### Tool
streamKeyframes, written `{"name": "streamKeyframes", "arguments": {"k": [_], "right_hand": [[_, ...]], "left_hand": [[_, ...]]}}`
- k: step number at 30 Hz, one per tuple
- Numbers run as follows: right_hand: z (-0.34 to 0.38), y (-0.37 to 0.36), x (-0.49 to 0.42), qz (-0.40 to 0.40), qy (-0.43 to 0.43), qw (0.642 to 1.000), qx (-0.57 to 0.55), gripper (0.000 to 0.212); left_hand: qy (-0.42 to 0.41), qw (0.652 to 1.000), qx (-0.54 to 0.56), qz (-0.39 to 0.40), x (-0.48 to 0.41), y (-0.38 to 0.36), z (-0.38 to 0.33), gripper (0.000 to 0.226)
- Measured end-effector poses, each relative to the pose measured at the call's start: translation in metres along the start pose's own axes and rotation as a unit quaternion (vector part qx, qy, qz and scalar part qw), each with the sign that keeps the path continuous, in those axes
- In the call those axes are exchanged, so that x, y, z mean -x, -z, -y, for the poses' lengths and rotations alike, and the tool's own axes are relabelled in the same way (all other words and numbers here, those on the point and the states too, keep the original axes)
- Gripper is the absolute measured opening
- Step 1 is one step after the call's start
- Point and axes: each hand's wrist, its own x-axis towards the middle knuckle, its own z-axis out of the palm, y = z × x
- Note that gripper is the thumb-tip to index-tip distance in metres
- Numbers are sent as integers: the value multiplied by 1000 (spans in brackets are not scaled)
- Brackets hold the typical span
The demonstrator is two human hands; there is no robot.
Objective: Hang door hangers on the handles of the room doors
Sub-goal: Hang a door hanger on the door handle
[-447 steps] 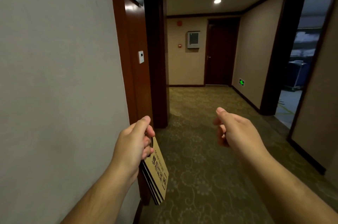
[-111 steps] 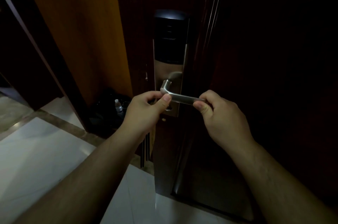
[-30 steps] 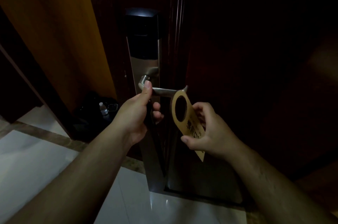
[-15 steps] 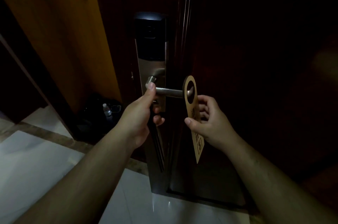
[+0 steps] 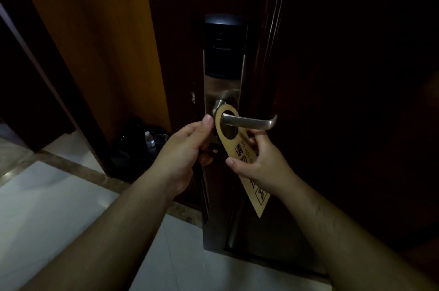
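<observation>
A tan door hanger (image 5: 234, 145) with dark print has its round hole threaded over the silver lever handle (image 5: 249, 122), close to the lock plate. My right hand (image 5: 259, 162) pinches the hanger's middle from the right, thumb on its face. My left hand (image 5: 187, 145) grips a dark stack of spare hangers (image 5: 204, 198) that dangles edge-on below it, and its thumb touches the left rim of the threaded hanger. The handle's free end sticks out to the right of both hands.
The handle sits on a metal lock plate with a black card reader (image 5: 224, 48) on a dark wooden door (image 5: 344, 100). A dark bag with a water bottle (image 5: 149, 139) lies on the floor at the left. White tiles (image 5: 59, 207) cover the floor below.
My right hand has slid the hanger leftward along the lever from its tip to near the lock plate. The hanger's face has turned towards me. My left thumb has moved onto its rim.
</observation>
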Motion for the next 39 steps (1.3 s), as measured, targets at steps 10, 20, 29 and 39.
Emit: {"name": "streamKeyframes", "arguments": {"k": [10, 20, 29, 39], "right_hand": [[8, -23, -9, -40, -11, 999, 18, 38], [18, -29, -19, -128, -59, 990, 19, 17], [22, -29, -32, -173, -117, 976, -53, 13], [9, -17, -15, -187, -147, 967, -92, 25]], "left_hand": [[-1, 998, 7, -66, -13, 15, -1, 24], [27, 995, 23, -92, -20, 19, -2, 28], [32, 998, 1, -51, -18, 26, -3, 30], [69, 996, 47, -10, -25, 18, 2, 49]]}}
